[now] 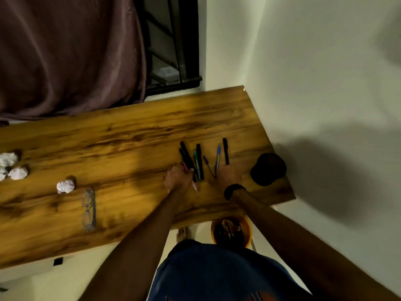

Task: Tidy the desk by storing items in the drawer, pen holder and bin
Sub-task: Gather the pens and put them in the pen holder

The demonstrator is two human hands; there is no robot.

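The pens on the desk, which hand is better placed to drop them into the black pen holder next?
Probably the right hand: it rests at the near ends of the blue pen and black marker, right beside the pen holder. The left hand, closed on the pink pen, is farther away.

Head view, steeply down, desk [130, 135] near

1. You are wearing a black band [234, 190] around your right wrist, just behind the hand.
2. Your forearms are showing bare, sleeveless.
3. You are wearing blue shorts [217, 276].
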